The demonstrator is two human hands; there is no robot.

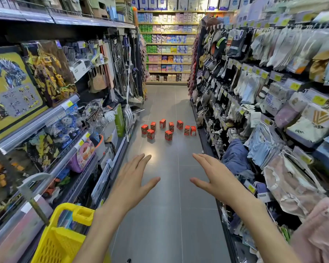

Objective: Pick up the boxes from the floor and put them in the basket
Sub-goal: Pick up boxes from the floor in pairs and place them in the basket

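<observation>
Barely begun, by the look of it. Nine red boxes all standing on the grey floor at twelve o'clock, well apart from both hands. Left hand and right hand spread, empty. Yellow basket at seven o'clock, contents hidden.

Glossy grey tiled floor, yellow perforated plastic basket

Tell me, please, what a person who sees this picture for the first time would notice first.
The eye goes first to the cluster of small red cardboard boxes standing on the grey tiled floor in the middle of the aisle. Next come the two bare hands, left hand and right hand, spread open and empty. A yellow plastic basket sits at lower left.
</observation>
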